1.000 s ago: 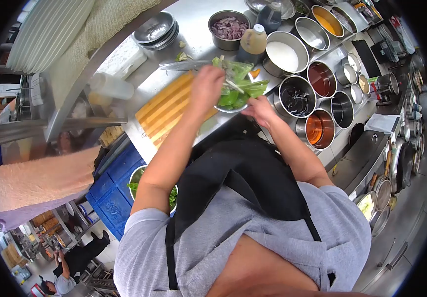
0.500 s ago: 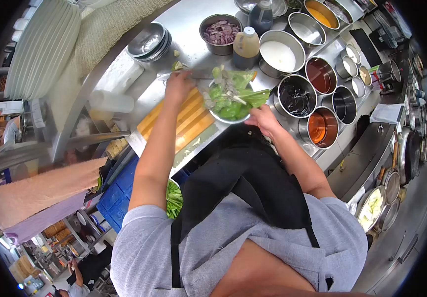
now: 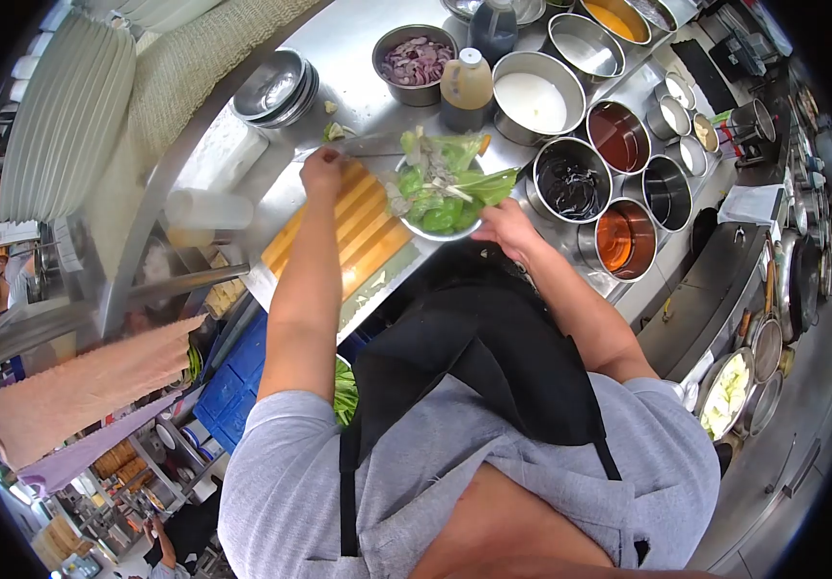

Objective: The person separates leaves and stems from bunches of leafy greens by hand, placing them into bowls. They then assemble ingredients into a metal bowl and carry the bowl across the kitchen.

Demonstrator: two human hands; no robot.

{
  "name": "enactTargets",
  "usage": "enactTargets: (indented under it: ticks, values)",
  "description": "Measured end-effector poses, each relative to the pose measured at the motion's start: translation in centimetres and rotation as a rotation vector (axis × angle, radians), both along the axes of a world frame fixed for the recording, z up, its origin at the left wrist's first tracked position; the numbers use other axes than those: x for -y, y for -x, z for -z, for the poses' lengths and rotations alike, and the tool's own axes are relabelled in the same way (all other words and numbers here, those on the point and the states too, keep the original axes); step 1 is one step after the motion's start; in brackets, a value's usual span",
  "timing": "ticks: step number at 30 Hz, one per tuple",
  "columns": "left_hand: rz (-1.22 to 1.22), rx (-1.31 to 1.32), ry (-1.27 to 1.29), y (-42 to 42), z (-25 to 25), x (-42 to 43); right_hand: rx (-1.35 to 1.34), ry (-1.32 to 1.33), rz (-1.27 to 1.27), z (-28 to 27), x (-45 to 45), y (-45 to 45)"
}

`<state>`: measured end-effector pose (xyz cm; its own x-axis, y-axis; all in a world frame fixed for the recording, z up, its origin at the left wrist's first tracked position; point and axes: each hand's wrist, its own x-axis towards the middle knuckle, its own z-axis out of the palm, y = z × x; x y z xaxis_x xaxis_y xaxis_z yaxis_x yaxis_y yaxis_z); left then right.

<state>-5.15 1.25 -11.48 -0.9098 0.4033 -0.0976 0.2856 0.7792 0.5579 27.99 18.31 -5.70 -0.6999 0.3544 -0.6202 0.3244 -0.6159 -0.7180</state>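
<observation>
My right hand (image 3: 507,229) grips the rim of a round metal bowl (image 3: 435,234) at its right side. Green leaves and pale shreds (image 3: 443,183) fill this bowl and stick out above its rim, partly blurred. My left hand (image 3: 321,172) is over the far left part of a striped wooden cutting board (image 3: 358,227), with its fingers curled. Beside those fingers, a flat grey blade-like piece (image 3: 372,147) points toward the bowl; whether my left hand holds it is unclear. Small vegetable scraps (image 3: 336,130) lie just beyond that hand.
Beyond the bowl stand a pot of chopped purple onion (image 3: 418,63), a capped sauce bottle (image 3: 466,82) and a pot of white contents (image 3: 536,96). Several sauce pots, including an orange one (image 3: 616,241), crowd the right. Stacked metal bowls (image 3: 276,87) stand far left.
My left hand has moved a little to the left, away from the bowl. The bowl of greens stays in my right hand, and the whole view has shifted slightly.
</observation>
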Motion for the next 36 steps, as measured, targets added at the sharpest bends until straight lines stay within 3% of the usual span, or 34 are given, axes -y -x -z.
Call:
enactTargets:
  ticks: [6, 17, 21, 27, 29, 30, 32, 33, 36]
  values:
    - [0.033, 0.098, -0.054, -0.8, -1.1, 1.1, -0.006, 0.005, -0.037, 1.0, -0.4, 0.1]
    - [0.373, -0.111, 0.064, -2.4, -1.8, 0.8, 0.004, 0.027, -0.055, 1.1, -0.8, 0.1]
    - [0.319, -0.052, 0.001, -1.7, -1.0, 0.6, 0.010, 0.051, -0.070, 0.8, -0.9, 0.2]
    - [0.069, -0.089, 0.143, -1.8, -1.8, -1.0, 0.011, 0.038, -0.045, -0.2, -0.7, 0.3]
    - [0.043, -0.077, 0.033, -1.5, -2.7, -1.1, 0.008, 0.034, -0.048, -0.1, -0.7, 0.3]
    - [0.041, -0.077, 0.036, -1.9, -4.4, -1.6, 0.012, 0.031, -0.054, 0.1, -0.7, 0.4]
    - [0.126, -0.060, -0.275, -4.4, -9.2, -3.3, 0.022, 0.031, -0.060, 0.3, -0.6, 0.4]
    - [0.124, -0.056, -0.274, -5.8, -10.6, -4.2, 0.014, 0.036, -0.062, 0.2, -0.6, 0.6]
    - [0.372, -0.208, -0.402, -10.6, -12.6, -6.0, 0.011, 0.032, -0.071, 0.9, -0.8, 1.0]
